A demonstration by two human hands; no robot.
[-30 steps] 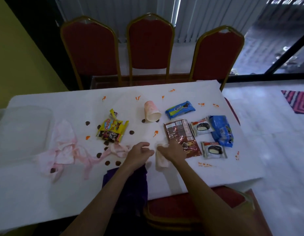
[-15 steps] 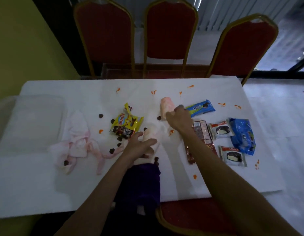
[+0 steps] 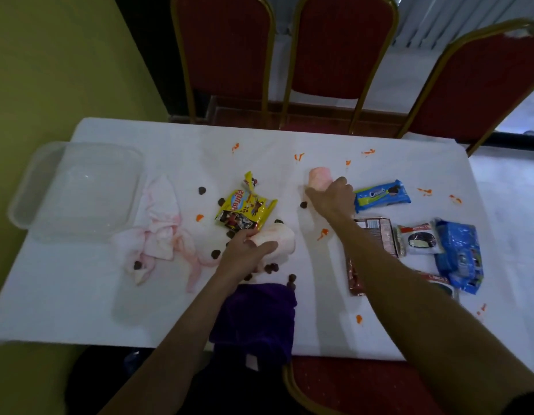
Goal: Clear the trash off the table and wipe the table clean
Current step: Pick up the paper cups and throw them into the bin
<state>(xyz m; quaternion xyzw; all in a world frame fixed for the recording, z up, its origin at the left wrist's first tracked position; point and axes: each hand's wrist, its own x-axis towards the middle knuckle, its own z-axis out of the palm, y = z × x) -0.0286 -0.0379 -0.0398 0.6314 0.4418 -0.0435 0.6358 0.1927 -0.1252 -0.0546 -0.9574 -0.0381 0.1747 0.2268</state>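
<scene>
Head view: a white-covered table point(image 3: 80, 310) runs left to right, its far edge just short of three red padded chairs with gold frames point(image 3: 343, 49) and its near edge against a fourth red seat. The widest stretch of bare cloth lies at the near left, in front of a clear plastic tub point(image 3: 74, 190) that sits at the left edge. A purple cloth point(image 3: 259, 313) hangs over the near edge at the middle.

The left hand point(image 3: 247, 253) has fingers and thumb curled round a pale pink paper cup point(image 3: 282, 239), held on its side just above the cloth, near a yellow snack packet point(image 3: 245, 209). The right hand point(image 3: 331, 196) reaches further in, fingers bent over the near end of a second pink paper cup point(image 3: 319, 176) lying on the table.

Crumpled pink tissues point(image 3: 161, 232) lie just beside the tub. Brown chocolate balls point(image 3: 215, 253) and orange smears point(image 3: 322, 234) are scattered over the middle. To the right, close together, lie a blue biscuit packet point(image 3: 382, 196), a brown wrapper point(image 3: 376, 235), a white biscuit pack point(image 3: 418, 239) and a crinkled blue bag point(image 3: 460, 256) near the right edge.

The yellow packet's red lettering and the blue packet's white lettering are too blurred to read.
</scene>
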